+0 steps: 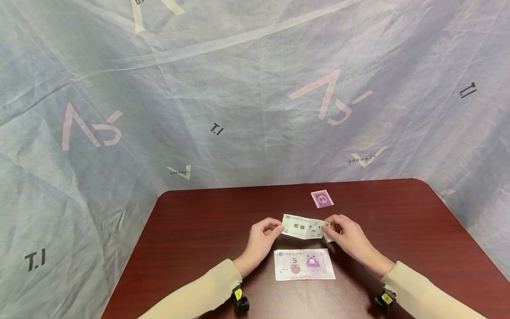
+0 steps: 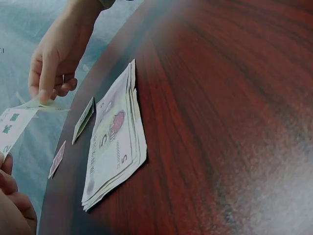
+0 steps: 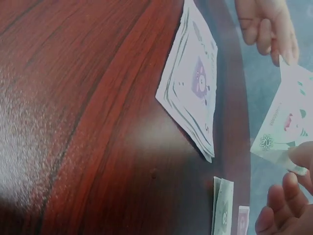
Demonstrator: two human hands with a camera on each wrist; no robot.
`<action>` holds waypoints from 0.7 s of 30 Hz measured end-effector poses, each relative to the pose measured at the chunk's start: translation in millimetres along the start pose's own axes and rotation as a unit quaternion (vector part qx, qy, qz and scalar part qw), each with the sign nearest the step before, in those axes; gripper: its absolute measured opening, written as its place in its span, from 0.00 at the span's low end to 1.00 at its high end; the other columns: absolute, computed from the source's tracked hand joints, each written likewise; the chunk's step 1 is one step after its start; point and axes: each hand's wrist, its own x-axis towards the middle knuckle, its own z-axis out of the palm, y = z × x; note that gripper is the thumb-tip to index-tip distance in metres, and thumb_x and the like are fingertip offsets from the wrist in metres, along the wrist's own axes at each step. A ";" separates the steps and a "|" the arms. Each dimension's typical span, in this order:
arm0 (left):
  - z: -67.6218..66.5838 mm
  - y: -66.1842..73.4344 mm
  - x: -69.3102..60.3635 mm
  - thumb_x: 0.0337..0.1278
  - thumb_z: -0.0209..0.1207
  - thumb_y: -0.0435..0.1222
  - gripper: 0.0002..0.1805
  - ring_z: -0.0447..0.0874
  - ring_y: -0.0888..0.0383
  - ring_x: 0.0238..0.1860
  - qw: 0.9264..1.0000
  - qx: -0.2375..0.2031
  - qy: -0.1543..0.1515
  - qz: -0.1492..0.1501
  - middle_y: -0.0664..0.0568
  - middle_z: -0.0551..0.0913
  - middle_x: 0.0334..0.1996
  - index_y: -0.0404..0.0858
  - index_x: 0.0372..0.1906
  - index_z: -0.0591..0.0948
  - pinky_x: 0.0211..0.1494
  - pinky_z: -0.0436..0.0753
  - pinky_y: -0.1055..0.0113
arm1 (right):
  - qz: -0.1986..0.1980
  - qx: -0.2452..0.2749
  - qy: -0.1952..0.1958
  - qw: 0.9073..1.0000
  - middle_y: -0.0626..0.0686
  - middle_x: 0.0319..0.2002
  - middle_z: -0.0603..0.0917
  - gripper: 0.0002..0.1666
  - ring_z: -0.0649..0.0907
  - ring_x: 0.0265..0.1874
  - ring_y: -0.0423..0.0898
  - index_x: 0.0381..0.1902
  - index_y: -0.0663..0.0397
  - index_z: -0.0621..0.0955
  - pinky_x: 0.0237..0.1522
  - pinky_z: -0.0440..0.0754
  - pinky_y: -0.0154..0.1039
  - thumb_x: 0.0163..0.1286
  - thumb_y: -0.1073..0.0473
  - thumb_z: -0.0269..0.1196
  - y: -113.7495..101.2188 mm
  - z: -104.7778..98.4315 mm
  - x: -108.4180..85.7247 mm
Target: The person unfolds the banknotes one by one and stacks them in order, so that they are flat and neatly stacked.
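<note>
A pale green banknote (image 1: pixel 299 227) (image 2: pixel 18 126) (image 3: pixel 286 115) is stretched between both hands above the table, creased across its middle. My left hand (image 1: pixel 260 243) (image 2: pixel 13 208) (image 3: pixel 269 22) pinches its left end between thumb and fingers. The other end is pinched by my right hand (image 1: pixel 352 239) (image 2: pixel 61 51) (image 3: pixel 288 205). Nearer my body lies a stack of purple-and-white notes (image 1: pixel 304 266) (image 2: pixel 115 142) (image 3: pixel 195 78) marked 5. A small folded green note (image 2: pixel 83 121) (image 3: pixel 224 208) lies on the table beyond the stack, mostly hidden by the right hand in the head view.
A small purple folded note (image 1: pixel 322 199) (image 2: pixel 57 159) (image 3: pixel 243 220) lies farther back on the dark red wooden table (image 1: pixel 191 235). Grey printed cloth (image 1: pixel 255 110) hangs behind the table and along both sides.
</note>
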 end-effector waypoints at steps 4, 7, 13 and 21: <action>-0.6 -3.6 0.4 0.65 0.68 0.31 0.04 0.75 0.67 0.27 0.999 -0.016 0.020 -0.028 0.42 0.87 0.32 0.32 0.39 0.88 0.32 0.73 0.75 | 0.029 0.015 -0.002 0.999 0.41 0.29 0.77 0.08 0.78 0.28 0.36 0.34 0.45 0.83 0.31 0.76 0.33 0.67 0.62 0.72 -2.3 -2.1 -0.3; 0.1 -4.3 -0.3 0.64 0.68 0.30 0.04 0.73 0.67 0.25 0.998 -0.031 0.033 -0.051 0.43 0.86 0.32 0.32 0.40 0.87 0.30 0.71 0.76 | 0.050 0.033 -0.004 0.998 0.42 0.29 0.80 0.06 0.79 0.27 0.37 0.36 0.47 0.82 0.31 0.77 0.34 0.69 0.61 0.71 -4.5 -2.5 -1.0; 2.7 -4.2 -3.1 0.65 0.68 0.30 0.06 0.69 0.67 0.21 0.992 -0.077 0.056 -0.081 0.42 0.83 0.29 0.29 0.41 0.86 0.25 0.68 0.75 | 0.051 0.050 0.022 0.997 0.42 0.28 0.84 0.07 0.77 0.26 0.33 0.37 0.50 0.82 0.30 0.75 0.32 0.68 0.64 0.71 -7.2 -0.1 -3.8; 2.7 1.0 -9.8 0.62 0.66 0.27 0.04 0.77 0.67 0.26 0.993 -0.050 0.061 -0.083 0.52 0.83 0.27 0.28 0.39 0.85 0.32 0.75 0.75 | 0.000 0.066 0.048 0.997 0.42 0.28 0.88 0.17 0.80 0.27 0.33 0.50 0.53 0.79 0.31 0.74 0.27 0.66 0.69 0.72 -13.0 -2.1 -6.4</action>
